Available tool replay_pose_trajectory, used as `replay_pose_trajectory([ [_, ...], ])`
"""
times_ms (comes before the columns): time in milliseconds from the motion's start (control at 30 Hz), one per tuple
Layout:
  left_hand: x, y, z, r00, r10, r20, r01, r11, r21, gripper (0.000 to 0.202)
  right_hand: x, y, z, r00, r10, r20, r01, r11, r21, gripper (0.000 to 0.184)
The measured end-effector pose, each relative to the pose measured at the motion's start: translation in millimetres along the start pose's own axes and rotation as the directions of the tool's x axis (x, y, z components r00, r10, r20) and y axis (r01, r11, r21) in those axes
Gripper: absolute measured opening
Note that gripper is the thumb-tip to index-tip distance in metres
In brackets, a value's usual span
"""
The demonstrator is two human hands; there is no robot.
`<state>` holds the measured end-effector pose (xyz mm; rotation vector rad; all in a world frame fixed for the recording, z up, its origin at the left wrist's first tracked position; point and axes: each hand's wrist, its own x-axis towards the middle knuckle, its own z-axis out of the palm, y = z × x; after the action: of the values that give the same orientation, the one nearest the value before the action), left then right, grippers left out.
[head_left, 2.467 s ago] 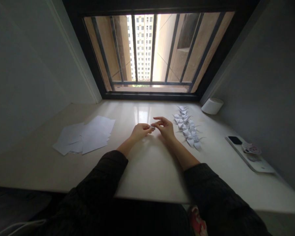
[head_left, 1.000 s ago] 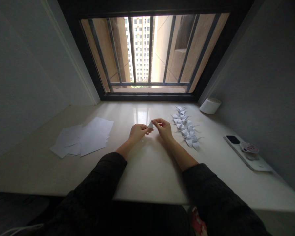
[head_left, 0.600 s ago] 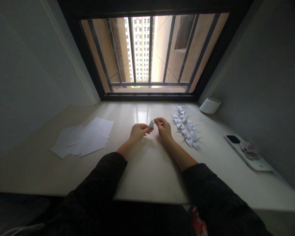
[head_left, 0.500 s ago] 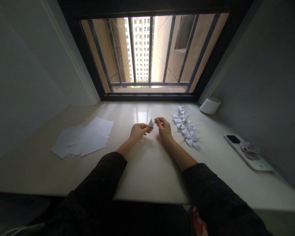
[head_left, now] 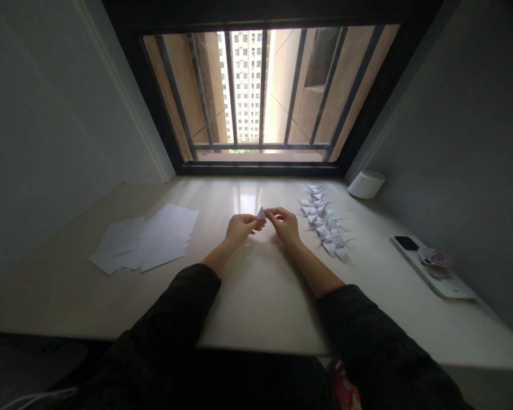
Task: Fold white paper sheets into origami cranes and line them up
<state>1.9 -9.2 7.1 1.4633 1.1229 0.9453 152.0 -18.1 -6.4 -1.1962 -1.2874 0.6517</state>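
Note:
A small folded piece of white paper is pinched between both hands above the pale table. My left hand is closed on its left side with thumb and fingers. My right hand is closed on its right side, fingertips curled in. Both forearms rest on the table in dark sleeves. To the right of my right hand lies a row of several folded white paper cranes.
A loose pile of white paper sheets lies at the left. A white round container stands at the back right corner. A phone with a small round object on it lies at the right. A barred window is ahead.
The folded paper has been lifted from near the table and stands up between the fingertips. My right hand's fingers have curled in closer to it.

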Motion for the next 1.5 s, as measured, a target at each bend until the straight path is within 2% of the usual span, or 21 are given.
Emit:
replay_pose_trajectory([
  [100, 1.2, -1.0, -0.5, 1.000, -0.009, -0.013, 0.008, 0.999, -0.043, 0.035, -0.4, -1.3, -0.3, 0.998, -0.019, -0.055, 0.018, 1.000, -0.016, 0.028],
  [200, 2.1, -2.5, -1.3, 0.999, -0.021, -0.037, 0.018, 0.996, -0.088, 0.037, -1.1, -3.6, -0.6, 0.998, -0.042, -0.054, 0.043, 0.999, 0.010, 0.028],
  [467, 3.4, -4.8, -2.9, 0.999, -0.042, -0.010, 0.040, 0.986, -0.160, 0.045, 1.7, 3.1, 0.0, 0.983, 0.001, 0.184, -0.027, 0.990, 0.139, 0.029],
  [667, 4.0, -7.0, -3.4, 0.998, -0.051, -0.022, 0.046, 0.980, -0.193, 0.047, 3.8, 7.9, -1.0, 0.974, 0.035, 0.224, -0.068, 0.987, 0.144, 0.030],
  [933, 3.1, -7.2, -2.9, 0.997, -0.024, -0.079, 0.011, 0.986, -0.164, 0.045, 2.1, 10.6, 0.7, 0.987, 0.056, 0.150, -0.063, 0.997, 0.037, 0.029],
  [1167, 1.1, -3.0, 4.6, 0.985, -0.006, -0.172, -0.027, 0.982, -0.185, 0.040, -2.5, 4.2, 3.8, 0.999, -0.039, 0.012, 0.040, 0.991, -0.131, 0.026],
  [1267, 1.2, -2.4, 8.2, 0.980, -0.005, -0.199, -0.033, 0.982, -0.188, 0.039, -4.2, 1.4, 5.0, 0.998, -0.066, -0.012, 0.063, 0.982, -0.179, 0.026],
  [1500, 0.0, -1.5, 11.5, 0.973, 0.015, -0.230, -0.063, 0.977, -0.204, 0.040, -4.4, 4.9, 8.1, 0.999, -0.032, -0.027, 0.028, 0.987, -0.161, 0.026],
])
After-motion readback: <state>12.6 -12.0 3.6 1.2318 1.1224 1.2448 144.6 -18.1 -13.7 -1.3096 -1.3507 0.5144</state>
